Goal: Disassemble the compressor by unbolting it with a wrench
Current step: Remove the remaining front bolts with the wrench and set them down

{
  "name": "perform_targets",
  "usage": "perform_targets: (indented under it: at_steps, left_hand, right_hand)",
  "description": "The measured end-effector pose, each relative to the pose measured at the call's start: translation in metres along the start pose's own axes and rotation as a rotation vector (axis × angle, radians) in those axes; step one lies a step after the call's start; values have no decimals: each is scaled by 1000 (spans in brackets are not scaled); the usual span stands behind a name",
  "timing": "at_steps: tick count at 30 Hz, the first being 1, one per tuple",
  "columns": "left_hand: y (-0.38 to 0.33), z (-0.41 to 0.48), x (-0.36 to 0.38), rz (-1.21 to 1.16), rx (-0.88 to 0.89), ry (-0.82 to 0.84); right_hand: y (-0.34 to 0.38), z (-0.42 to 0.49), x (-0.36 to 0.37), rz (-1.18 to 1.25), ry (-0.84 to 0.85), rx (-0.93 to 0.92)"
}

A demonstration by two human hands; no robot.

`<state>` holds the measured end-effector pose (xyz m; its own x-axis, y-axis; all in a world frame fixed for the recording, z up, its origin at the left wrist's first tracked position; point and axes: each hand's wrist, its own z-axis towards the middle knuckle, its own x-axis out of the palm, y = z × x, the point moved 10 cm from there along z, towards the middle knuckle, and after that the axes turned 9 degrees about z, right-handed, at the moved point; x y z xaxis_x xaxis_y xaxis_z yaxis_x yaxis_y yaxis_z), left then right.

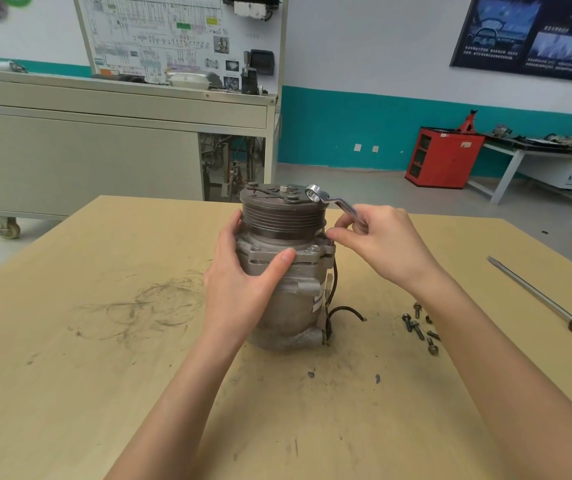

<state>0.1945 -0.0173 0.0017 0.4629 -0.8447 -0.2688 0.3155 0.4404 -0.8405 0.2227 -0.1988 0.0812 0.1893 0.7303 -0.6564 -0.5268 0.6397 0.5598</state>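
A grey metal compressor (291,306) stands upright on the wooden table (70,375), its dark grooved pulley (283,216) on top. My left hand (239,282) wraps around the compressor's left side, thumb across the front flange. My right hand (381,240) holds a silver ring wrench (329,199) by its handle. The wrench's ring end hovers over the right edge of the pulley face, beside the clutch plate's bolts. Several loose bolts (419,327) lie on the table to the right of the compressor. A black wire (343,311) trails from the compressor's right side.
A screwdriver with an orange handle (554,306) lies at the table's right edge. Beyond the table stand a beige wheeled cabinet with a wiring board (104,133), a red cabinet (444,157) and a white workbench (554,161).
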Motion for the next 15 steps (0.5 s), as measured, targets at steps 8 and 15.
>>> perform_targets:
  at_steps: [8, 15]
  left_hand:
    - [2, 0, 1, -2, -17, 13]
    - [1, 0, 1, 7, -10, 9]
  right_hand:
    - [-9, 11, -79, 189, -218, 21]
    - [-162, -49, -33, -254, 272, 579]
